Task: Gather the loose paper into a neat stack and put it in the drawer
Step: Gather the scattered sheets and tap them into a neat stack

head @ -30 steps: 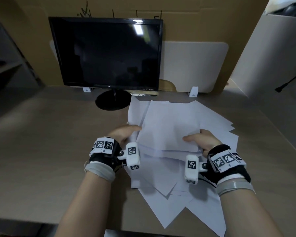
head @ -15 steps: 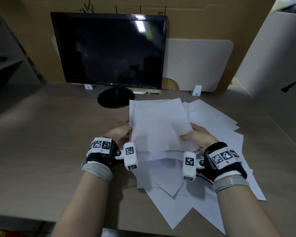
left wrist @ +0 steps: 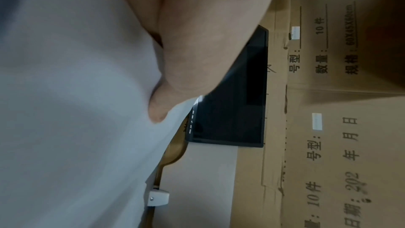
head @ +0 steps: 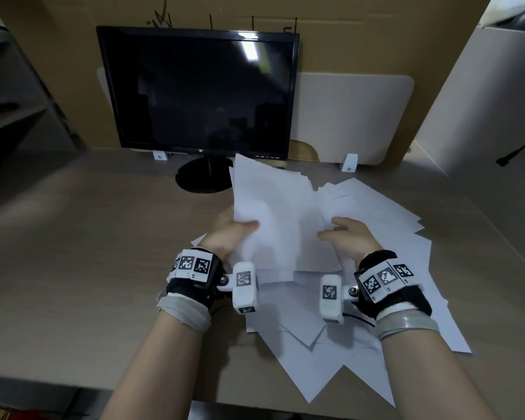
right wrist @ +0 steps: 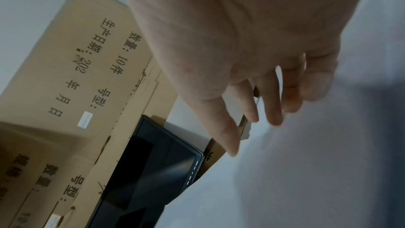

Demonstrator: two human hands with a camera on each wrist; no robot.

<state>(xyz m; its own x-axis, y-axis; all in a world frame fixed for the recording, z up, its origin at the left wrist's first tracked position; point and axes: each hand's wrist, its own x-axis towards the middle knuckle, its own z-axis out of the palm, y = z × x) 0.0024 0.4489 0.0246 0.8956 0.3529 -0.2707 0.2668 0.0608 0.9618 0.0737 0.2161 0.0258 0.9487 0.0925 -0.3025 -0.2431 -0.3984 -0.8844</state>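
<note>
A bundle of white paper (head: 276,219) stands tilted up off the desk in front of me. My left hand (head: 234,234) grips its left edge, thumb pressed on the front sheet (left wrist: 65,93). My right hand (head: 343,234) is at the bundle's right edge; in the right wrist view its fingers (right wrist: 228,134) are stretched out and spread beside the paper (right wrist: 306,162), not curled round it. More loose sheets (head: 376,213) lie fanned over the desk under and to the right of my hands, some reaching the front edge (head: 331,374). No drawer is in view.
A black monitor (head: 200,92) on a round base (head: 203,177) stands just behind the paper. A white divider panel (head: 352,116) and cardboard wall close the back. Dark shelves (head: 12,101) are at the left, a black cable (head: 515,153) at the right.
The bundle has been lifted and tipped more upright, toward the monitor. My left thumb has come onto its front. My right hand has loosened from a grip to stretched fingers.
</note>
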